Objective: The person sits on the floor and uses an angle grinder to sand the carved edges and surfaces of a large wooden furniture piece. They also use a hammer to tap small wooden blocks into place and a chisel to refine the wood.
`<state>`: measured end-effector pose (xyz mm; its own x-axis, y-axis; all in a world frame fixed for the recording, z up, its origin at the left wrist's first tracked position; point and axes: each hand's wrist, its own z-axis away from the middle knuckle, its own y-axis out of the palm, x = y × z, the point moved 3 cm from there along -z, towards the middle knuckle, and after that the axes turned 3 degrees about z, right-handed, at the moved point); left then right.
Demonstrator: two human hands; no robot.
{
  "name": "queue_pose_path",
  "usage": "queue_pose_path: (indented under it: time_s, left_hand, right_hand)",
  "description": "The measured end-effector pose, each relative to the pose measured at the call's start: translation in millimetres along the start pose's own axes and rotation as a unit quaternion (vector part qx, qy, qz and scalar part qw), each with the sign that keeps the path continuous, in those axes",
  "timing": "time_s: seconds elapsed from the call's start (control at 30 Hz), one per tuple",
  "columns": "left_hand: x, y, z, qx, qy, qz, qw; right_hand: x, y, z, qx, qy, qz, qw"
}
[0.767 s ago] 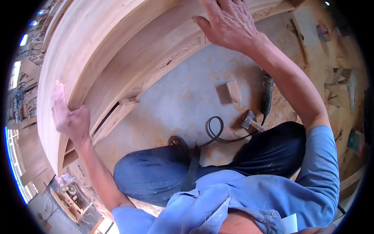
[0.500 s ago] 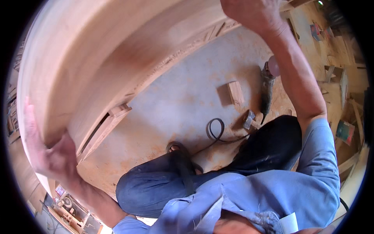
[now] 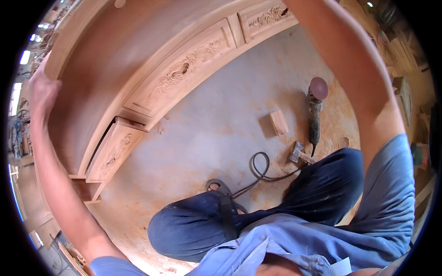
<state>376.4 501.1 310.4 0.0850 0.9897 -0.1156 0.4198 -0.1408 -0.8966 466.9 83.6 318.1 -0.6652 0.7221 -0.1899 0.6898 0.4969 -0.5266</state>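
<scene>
A large piece of wooden furniture curves across the upper left, its edges bent by the lens. My left hand is closed around its pale outer rim at the far left, with the fingers partly hidden. My right forearm reaches up to the top edge of the picture, and the hand lies beyond it. Along the lower side run drawer fronts, one long carved drawer front and a shorter carved drawer front beside a dark gap.
On the dusty floor lie a wood block, an angle grinder with a sanding disc, and a hammer. A looped black cord runs by my sandalled foot. Wood pieces are stacked at the right.
The furniture's rim has swung up and away, and the carved drawer fronts show much more. My left hand has moved up with it. My right hand has passed out of the top of the picture.
</scene>
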Motion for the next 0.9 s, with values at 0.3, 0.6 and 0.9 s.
queue_pose_path:
  time_s: [0.3, 0.6, 0.9]
  left_hand:
    - [60.5, -9.4, -35.2, 0.027, -0.109, -0.136, 0.984]
    - [69.7, 2.4, -38.0, 0.019, -0.183, -0.138, 0.973]
    - [33.2, -2.0, -10.7, -0.074, -0.199, -0.182, 0.960]
  right_hand:
    - [36.9, 40.9, 350.4, 0.089, 0.596, -0.338, 0.723]
    - [151.4, 75.1, 522.6, 0.217, 0.671, -0.341, 0.622]
    - [150.9, 80.4, 536.8, 0.259, 0.672, -0.320, 0.615]
